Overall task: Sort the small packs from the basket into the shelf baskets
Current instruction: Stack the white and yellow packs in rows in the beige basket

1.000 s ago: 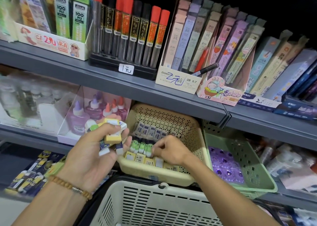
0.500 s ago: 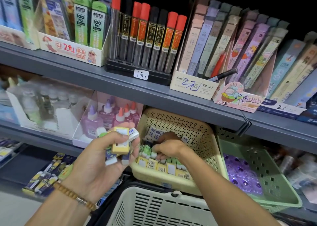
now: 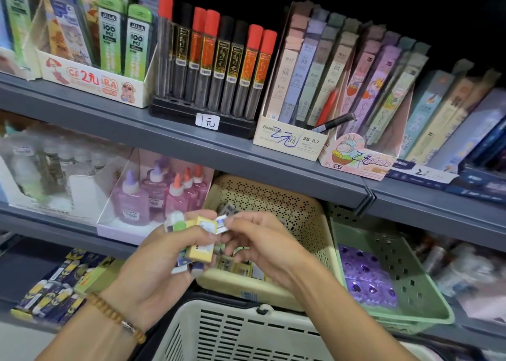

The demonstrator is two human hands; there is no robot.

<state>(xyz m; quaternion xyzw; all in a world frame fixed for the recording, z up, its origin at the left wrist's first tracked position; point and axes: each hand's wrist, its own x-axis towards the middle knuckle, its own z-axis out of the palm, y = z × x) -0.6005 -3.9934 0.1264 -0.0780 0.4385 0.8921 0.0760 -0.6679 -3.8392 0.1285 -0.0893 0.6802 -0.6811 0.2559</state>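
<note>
Yellow and white small packs (image 3: 199, 252) bunch loosely in our left hand (image 3: 153, 273) while our right hand (image 3: 260, 245) pinches one white pack (image 3: 221, 223); tugging it could spill the rest short of the beige shelf basket (image 3: 306, 218).

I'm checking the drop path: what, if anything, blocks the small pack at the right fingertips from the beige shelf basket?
Nothing visible does. The right hand pinches the small pack directly in front of the beige shelf basket, whose open top faces it.
</note>
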